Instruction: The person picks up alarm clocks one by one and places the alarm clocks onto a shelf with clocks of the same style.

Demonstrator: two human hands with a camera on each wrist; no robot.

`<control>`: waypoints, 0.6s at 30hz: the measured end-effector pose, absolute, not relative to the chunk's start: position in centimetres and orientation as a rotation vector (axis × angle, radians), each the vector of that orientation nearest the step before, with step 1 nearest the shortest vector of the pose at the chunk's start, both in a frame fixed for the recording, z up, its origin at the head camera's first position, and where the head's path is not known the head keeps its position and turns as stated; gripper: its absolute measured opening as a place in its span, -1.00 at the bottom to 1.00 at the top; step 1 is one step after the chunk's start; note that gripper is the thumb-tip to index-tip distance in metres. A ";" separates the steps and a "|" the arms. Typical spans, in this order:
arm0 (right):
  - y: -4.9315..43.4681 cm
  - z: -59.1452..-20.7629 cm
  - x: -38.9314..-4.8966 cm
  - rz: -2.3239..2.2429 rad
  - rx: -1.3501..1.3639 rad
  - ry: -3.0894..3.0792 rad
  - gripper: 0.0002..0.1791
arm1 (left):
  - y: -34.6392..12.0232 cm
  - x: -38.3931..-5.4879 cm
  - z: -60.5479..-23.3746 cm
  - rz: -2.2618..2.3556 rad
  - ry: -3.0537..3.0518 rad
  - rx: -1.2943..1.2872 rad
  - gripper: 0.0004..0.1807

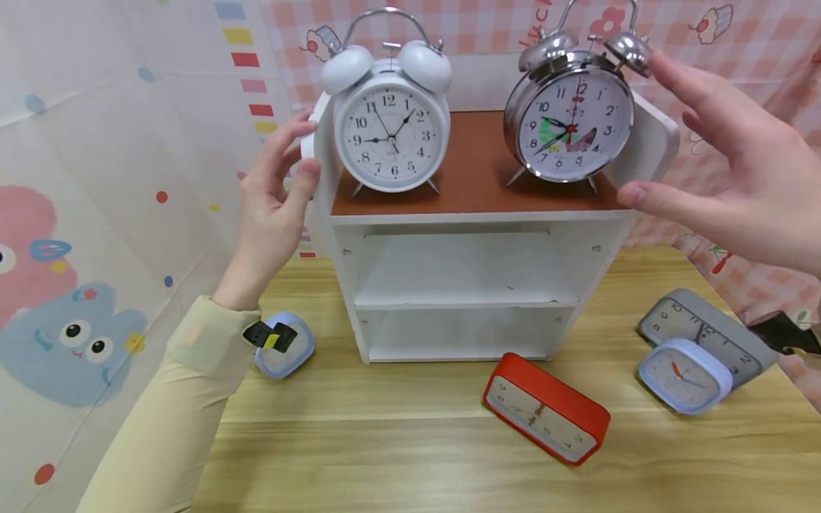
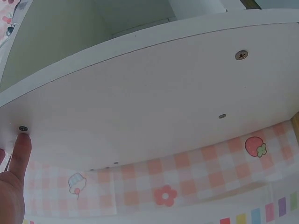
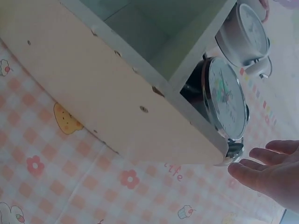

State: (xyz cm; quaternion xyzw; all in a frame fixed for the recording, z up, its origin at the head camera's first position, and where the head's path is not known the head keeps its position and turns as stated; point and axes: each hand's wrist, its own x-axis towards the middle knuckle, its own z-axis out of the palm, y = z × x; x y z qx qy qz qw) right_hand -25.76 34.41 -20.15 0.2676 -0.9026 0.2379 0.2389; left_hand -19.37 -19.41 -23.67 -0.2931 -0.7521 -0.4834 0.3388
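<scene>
Checked cloth [image 1: 481, 25] behind, left hand [image 1: 274, 187] rests half-spread against shelf [image 1: 474, 217] (right hand [image 1: 737, 157] spread, empty, beside silver clock [image 1: 596, 107]).

Your left hand [image 1: 272, 189] is up at ten o'clock, fingers [image 1: 296, 130] slightly bent, thumb [image 1: 304, 179] set apart below; its forearm [image 1: 169, 410] slants in from eight. Your right hand [image 1: 757, 153] sits between two and three, its index finger [image 1: 695, 84] stretched toward ten, its thumb pointing to nine, a wide gap between them.

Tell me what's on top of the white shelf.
A white alarm clock and a silver alarm clock stand on its brown top. Parts of it directly behind them are covered.
</scene>
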 end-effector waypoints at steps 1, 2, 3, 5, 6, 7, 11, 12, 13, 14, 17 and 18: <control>33.9 -20.2 -24.8 0.595 0.767 -2.468 0.49 | -19.4 -19.4 -23.7 -1.263 -1.957 -0.765 -0.53; 32.9 -20.0 -23.3 0.611 0.757 -2.476 0.47 | -19.4 -19.4 -23.7 -1.263 -1.956 -0.765 -0.53; 31.6 -19.7 -21.6 0.675 0.743 -2.487 0.44 | -19.4 -19.4 -23.7 -1.267 -1.957 -0.765 -0.52; 29.4 -19.1 -18.4 0.654 0.766 -2.472 0.36 | -19.4 -19.4 -23.7 -1.269 -1.956 -0.764 -0.52; 28.4 -18.9 -17.1 0.632 0.767 -2.469 0.32 | -19.4 -19.4 -23.7 -1.270 -1.957 -0.764 -0.52; 27.5 -18.7 -15.9 0.618 0.761 -2.471 0.30 | -19.4 -19.4 -23.7 -1.267 -1.957 -0.764 -0.52; 25.0 -18.4 -12.6 0.655 0.703 -2.478 0.23 | -19.4 -19.5 -23.6 -1.254 -1.953 -0.764 -0.52; 24.7 -18.5 -12.2 0.653 0.712 -2.467 0.23 | -19.3 -19.5 -23.6 -1.252 -1.952 -0.765 -0.52; 24.4 -18.6 -11.8 0.653 0.725 -2.456 0.23 | -19.3 -19.5 -23.6 -1.251 -1.952 -0.765 -0.52; 24.3 -18.8 -11.5 0.653 0.744 -2.442 0.24 | -19.3 -19.5 -23.7 -1.253 -1.950 -0.766 -0.51; 24.0 -19.4 -10.8 0.650 0.797 -2.418 0.26 | -19.3 -19.4 -23.7 -1.265 -1.946 -0.769 -0.49; 24.0 -19.7 -10.7 0.654 0.818 -2.406 0.27 | -19.3 -19.4 -23.7 -1.267 -1.945 -0.769 -0.49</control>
